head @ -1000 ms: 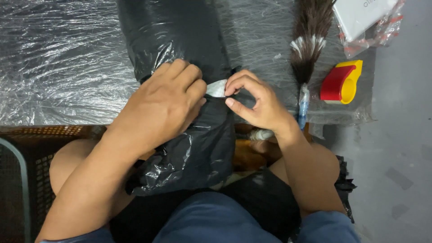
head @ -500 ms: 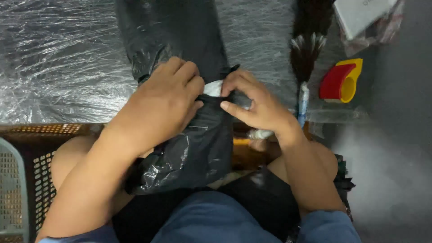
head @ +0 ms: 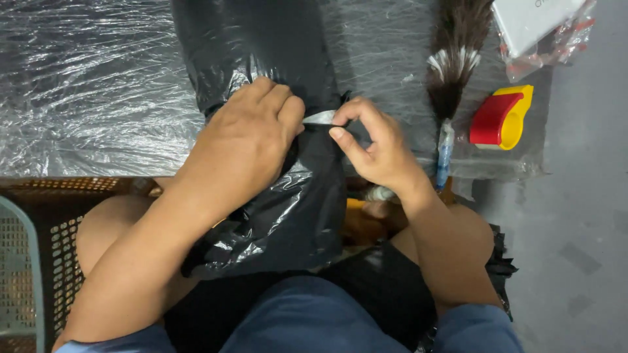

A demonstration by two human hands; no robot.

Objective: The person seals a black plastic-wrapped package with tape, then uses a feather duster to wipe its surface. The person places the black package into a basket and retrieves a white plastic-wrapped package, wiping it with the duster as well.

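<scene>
A black plastic bag lies across the plastic-wrapped surface and hangs down over my lap. My left hand presses on the bag near its middle, fingers curled over the fold. My right hand pinches the bag's edge just to the right, thumb and forefinger closed on it. A small white strip, perhaps tape or a label, shows between the two hands. What is inside the bag is hidden.
A dark feather duster lies to the right, with a red and yellow tape dispenser beyond it. A white box in clear wrap sits at the top right. A brown perforated basket stands at the lower left.
Both hands have closed together over the bag's fold. The white strip is more covered than before, and the right thumb has moved left onto the bag.
</scene>
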